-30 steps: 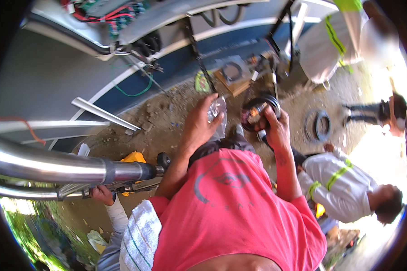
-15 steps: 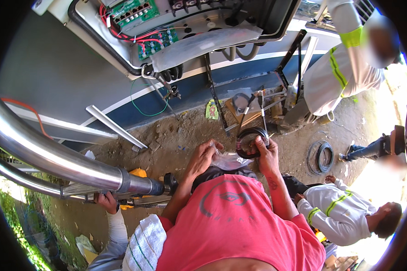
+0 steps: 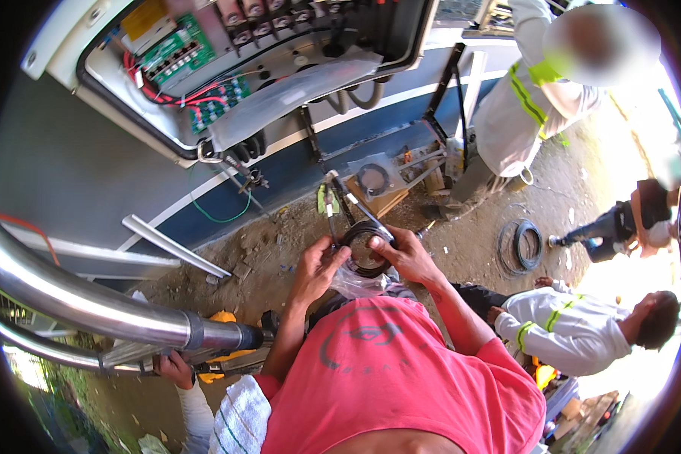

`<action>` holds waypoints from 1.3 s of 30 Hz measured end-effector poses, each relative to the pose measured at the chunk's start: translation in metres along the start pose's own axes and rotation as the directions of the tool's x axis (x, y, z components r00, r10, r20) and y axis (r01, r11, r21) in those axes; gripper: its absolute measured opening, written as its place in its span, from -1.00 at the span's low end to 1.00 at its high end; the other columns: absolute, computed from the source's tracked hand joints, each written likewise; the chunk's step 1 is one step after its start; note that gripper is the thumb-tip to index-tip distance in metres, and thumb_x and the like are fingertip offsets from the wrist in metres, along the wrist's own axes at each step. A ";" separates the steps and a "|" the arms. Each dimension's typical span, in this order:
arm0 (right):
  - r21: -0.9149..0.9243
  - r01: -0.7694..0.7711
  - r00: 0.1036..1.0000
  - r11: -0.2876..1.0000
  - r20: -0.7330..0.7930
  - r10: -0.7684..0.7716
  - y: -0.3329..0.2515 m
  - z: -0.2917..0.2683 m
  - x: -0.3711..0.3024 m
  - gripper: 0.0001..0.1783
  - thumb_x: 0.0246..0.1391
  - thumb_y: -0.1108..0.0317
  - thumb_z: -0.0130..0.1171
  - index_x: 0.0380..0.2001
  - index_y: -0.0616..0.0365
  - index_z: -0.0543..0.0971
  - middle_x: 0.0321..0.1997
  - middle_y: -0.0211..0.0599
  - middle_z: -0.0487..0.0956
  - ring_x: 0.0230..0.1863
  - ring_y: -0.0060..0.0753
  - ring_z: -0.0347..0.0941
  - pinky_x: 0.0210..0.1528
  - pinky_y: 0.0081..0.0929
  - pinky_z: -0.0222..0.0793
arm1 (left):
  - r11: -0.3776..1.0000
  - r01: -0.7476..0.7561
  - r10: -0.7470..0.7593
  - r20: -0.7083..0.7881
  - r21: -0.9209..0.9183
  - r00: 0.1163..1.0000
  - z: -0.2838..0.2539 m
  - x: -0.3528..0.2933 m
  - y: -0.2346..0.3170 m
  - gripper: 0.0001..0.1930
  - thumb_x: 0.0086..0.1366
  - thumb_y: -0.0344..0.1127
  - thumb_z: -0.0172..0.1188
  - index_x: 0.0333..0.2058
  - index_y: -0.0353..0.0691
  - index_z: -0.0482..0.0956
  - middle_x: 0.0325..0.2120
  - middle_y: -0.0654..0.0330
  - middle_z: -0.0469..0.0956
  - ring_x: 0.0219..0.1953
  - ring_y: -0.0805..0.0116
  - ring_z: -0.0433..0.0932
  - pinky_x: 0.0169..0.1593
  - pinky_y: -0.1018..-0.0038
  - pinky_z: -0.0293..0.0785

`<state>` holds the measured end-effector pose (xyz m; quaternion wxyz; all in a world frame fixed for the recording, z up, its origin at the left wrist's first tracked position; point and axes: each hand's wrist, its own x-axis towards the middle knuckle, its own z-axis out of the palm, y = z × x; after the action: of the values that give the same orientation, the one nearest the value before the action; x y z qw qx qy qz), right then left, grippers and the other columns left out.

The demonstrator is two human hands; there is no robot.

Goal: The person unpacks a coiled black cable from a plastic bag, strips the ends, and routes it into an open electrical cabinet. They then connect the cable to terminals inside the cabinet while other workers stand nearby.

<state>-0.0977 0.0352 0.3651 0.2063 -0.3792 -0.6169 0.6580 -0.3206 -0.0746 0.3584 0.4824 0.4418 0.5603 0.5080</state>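
Observation:
A small coil of black cable (image 3: 361,270) is held in front of my red shirt, its two ends with white labels pointing up and away from me. My right hand (image 3: 412,259) grips the coil's right side, thumb laid over the loops. Closed at the coil's left edge, my left hand (image 3: 315,268) pinches near one cable end. Beneath the coil, a crumpled clear plastic bag (image 3: 348,284) lies against my lap, partly hidden by the coil and my hands.
An open equipment box (image 3: 91,83) with circuit boards hangs ahead. Steel pipes (image 3: 113,299) cross on the left, where another person's hand (image 3: 175,369) rests. Co-workers (image 3: 507,125) stand and sit to the right. A larger black cable coil (image 3: 527,246) lies on the dirt.
The cable coil has moved left and toward the middle. My left hand has gone from the plastic bag to the coil's edge. The view has shifted, and the box appears further left.

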 end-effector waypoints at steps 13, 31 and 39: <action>-0.465 0.191 0.974 0.864 -0.017 -0.225 0.010 -0.062 0.048 -0.33 0.46 -0.28 0.14 -0.10 0.21 0.71 -0.19 0.00 0.74 -0.18 0.10 0.70 -0.11 0.01 0.56 | 0.972 0.060 -0.073 -0.049 -0.229 0.996 0.001 -0.016 -0.004 -0.76 0.53 -0.34 0.31 -0.08 -0.11 0.36 -0.24 0.04 0.73 -0.24 0.49 0.64 -0.14 0.57 0.46; -0.994 0.095 0.682 0.054 0.026 -0.731 -0.061 -0.314 0.475 -0.43 0.16 0.45 0.26 0.28 0.04 0.55 0.41 -0.05 0.52 0.20 0.08 0.63 0.08 0.02 0.67 | 0.970 0.112 -0.195 -0.414 -0.217 0.889 0.076 0.009 0.042 -0.80 0.49 -0.42 0.24 -0.06 -0.05 0.40 -0.06 0.08 0.74 -0.28 0.61 0.43 -0.10 0.60 0.33; -0.979 0.081 0.626 -0.190 0.198 -0.755 -0.052 -0.370 0.560 -0.47 0.32 0.23 0.24 0.35 -0.18 0.55 0.27 0.02 0.56 0.22 0.13 0.56 0.05 0.11 0.64 | 0.982 0.040 -0.145 -0.608 -0.183 0.781 0.093 -0.012 0.052 -0.79 0.48 -0.36 0.17 0.00 -0.11 0.38 0.07 -0.06 0.72 0.08 0.32 0.57 0.09 0.44 0.43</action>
<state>-0.1802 0.7001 0.2969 0.2476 -0.3062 -0.8966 -0.2025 -0.2264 -0.0681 0.4096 0.3306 0.1827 0.6659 0.6433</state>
